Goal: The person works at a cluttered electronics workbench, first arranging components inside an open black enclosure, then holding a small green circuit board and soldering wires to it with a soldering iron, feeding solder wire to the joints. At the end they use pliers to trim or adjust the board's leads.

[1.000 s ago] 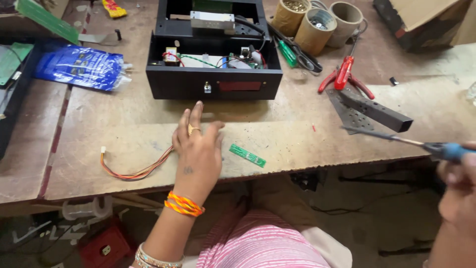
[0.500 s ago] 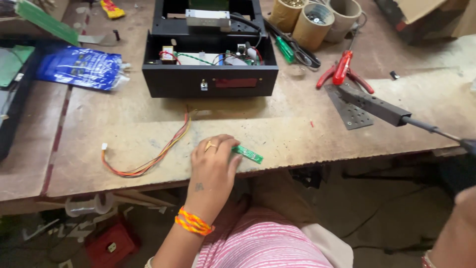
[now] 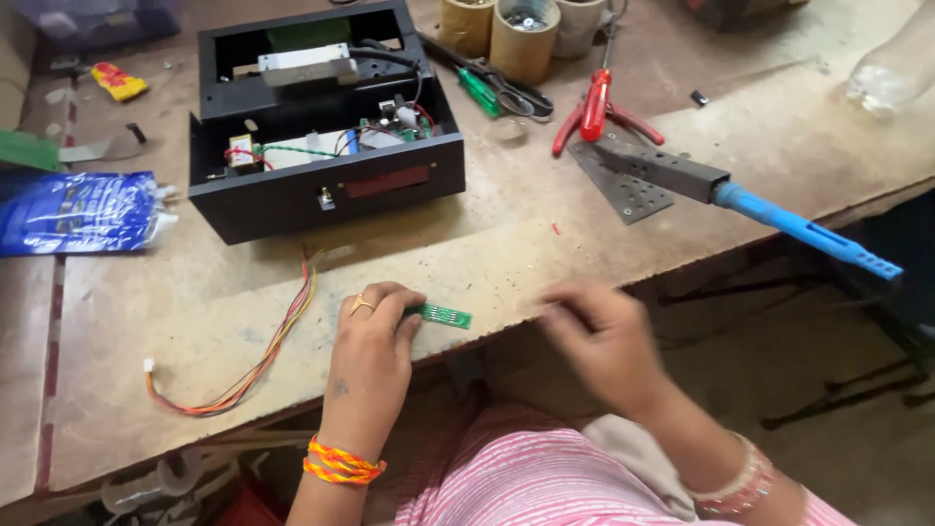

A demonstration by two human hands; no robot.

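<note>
- Fabric, pink-striped [image 3: 545,477], nearest the camera, over the lap below the counter [image 3: 545,244] edge.
- Left hand [image 3: 375,341] resting on the counter near its front edge, fingers [image 3: 404,310] curled down onto one end of a small green circuit strip [image 3: 443,316]; pinned or pinched there, with most of the strip showing to the right of the fingertips.
- Right hand [image 3: 599,336] just right of the strip, at the counter edge, blurred; fingers loosely bent, empty as far as can be told, not touching the strip.
- Best handled by the long edges only, kept flat on the wood, with the contact pads facing up and clear of fingertips; light pressure, since so thin a board would likely flex or snap if levered off the edge.
- Wire bundle [image 3: 253,365], orange, yellow and red, curving left of the left hand, a white plug at its far end; apart from the strip, worth keeping out from under the wrist.
- Farther back, open black box [image 3: 321,185] with wiring and small parts inside.
- Right of it, soldering iron [image 3: 799,229] with blue handle, lying on a perforated metal plate [image 3: 623,190]; tip well apart from both hands.
- Beyond, red-handled pliers [image 3: 594,107], green-handled tool [image 3: 482,90], cardboard tubes [image 3: 521,34].
- Far left, blue plastic bag [image 3: 73,209].
</note>
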